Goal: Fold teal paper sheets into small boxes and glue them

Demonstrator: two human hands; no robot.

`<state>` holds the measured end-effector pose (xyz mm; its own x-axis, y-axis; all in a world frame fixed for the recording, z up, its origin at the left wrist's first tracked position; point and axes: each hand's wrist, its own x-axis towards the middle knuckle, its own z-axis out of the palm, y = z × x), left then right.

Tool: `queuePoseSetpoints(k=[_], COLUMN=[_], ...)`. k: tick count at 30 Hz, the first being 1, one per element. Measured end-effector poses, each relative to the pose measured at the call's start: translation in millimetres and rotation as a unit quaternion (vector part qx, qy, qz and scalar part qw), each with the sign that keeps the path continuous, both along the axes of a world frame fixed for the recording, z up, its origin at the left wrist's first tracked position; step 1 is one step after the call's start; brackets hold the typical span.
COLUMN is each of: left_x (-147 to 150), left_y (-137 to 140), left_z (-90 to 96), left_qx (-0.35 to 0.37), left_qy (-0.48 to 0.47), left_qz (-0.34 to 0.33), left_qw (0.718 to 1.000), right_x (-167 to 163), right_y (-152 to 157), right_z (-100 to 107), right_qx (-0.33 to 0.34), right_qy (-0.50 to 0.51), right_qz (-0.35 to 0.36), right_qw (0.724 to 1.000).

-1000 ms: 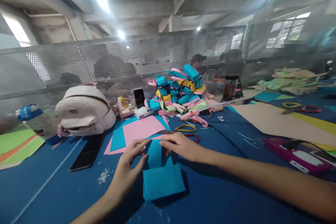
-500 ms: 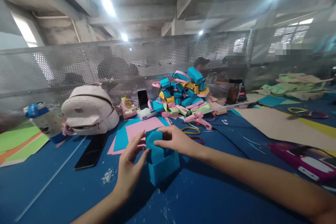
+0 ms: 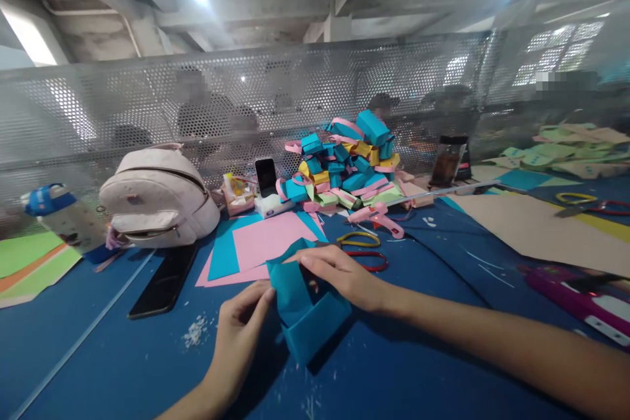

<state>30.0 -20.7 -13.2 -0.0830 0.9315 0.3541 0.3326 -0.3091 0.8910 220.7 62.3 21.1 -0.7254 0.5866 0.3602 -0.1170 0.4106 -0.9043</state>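
Note:
A folded blue paper box (image 3: 315,328) stands tilted on the blue table in front of me, with tall flaps rising from its opening. My left hand (image 3: 241,328) pinches the left edge of a raised flap between thumb and forefinger. Over the top from the right comes my right hand (image 3: 349,275), its thumb on the flap and other fingers curled behind it, partly inside the box. The box hides some of those fingertips. Just behind the right hand lie scissors (image 3: 367,261) with yellow and red handles.
Pink sheets (image 3: 270,236) lie over blue ones behind the box. A pink glue gun (image 3: 378,215) rests before a heap of small paper boxes (image 3: 344,164). To the left are a black phone (image 3: 165,282), a pale backpack (image 3: 157,200) and a bottle (image 3: 73,223); rightward, a magenta device (image 3: 581,302).
The box has tipped and its upper flaps have spread wider. My right fingers have moved deeper behind the flap, and my left hand has closed to a pinch at its edge. The view has shifted slightly.

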Motion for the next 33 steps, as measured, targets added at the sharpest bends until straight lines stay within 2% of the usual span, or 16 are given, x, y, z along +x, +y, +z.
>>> queuePoseSetpoints(k=[6,14,18,24,33], left_x=[3.3,6.6,5.8,1.6,9.2], left_y=[-4.2,-13.9,-15.0,-15.1,-15.6], left_z=[1.5,3.7,6.0,3.8,8.5], left_qx=[0.053,0.102,0.102,0.101,0.089], left_qy=[0.055,0.141,0.159,0.182,0.144], left_qz=[-0.023,-0.04,-0.069,-0.083,-0.071], left_qw=[0.997,0.984,0.979,0.975,0.983], right_x=[6.6,9.4,9.7,11.7,8.6], right_y=[-1.7,-6.1,-6.8,-4.8,-10.4], right_z=[5.5,4.6,6.6,8.8,5.5], right_qx=[0.203,0.324,0.346,0.376,0.318], right_qy=[0.003,-0.001,0.015,-0.021,0.024], right_qz=[-0.041,-0.023,-0.017,-0.002,-0.008], right_qw=[0.978,0.946,0.938,0.926,0.948])
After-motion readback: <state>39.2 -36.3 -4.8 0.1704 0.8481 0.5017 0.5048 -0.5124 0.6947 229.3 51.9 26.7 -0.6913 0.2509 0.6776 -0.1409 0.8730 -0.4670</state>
